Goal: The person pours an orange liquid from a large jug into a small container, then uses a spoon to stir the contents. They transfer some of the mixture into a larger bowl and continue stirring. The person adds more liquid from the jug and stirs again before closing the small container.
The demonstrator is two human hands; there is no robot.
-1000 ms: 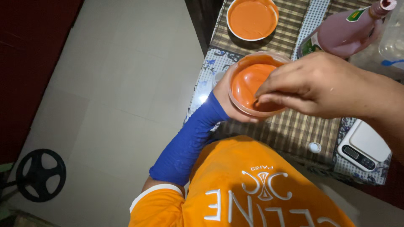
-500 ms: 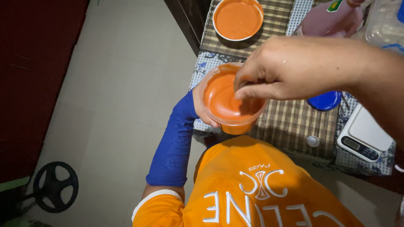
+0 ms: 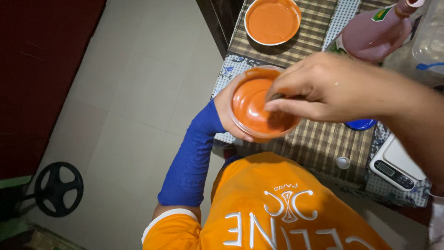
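My left hand [image 3: 227, 109], in a blue sleeve, cups a clear round bowl [image 3: 255, 106] coated inside with orange paste, tilted toward me above the table's near edge. My right hand [image 3: 323, 88] reaches over the bowl with its fingertips pinched together inside it, touching the paste; orange smears show on the fingers. Whether a small tool sits between the fingers cannot be told. A second white bowl [image 3: 272, 21] full of smooth orange paste rests on the table farther back.
A checked brown mat [image 3: 323, 143] covers the table. A pink bottle [image 3: 374, 32] lies at the back right, with a blue lid [image 3: 360, 124], a small white cap [image 3: 342, 162] and a white kitchen scale [image 3: 397, 165] nearby. A black wheel [image 3: 59, 189] stands on the tiled floor.
The held bowl has shifted left and tipped more toward me. My right hand has stayed over it, fingers working inside.
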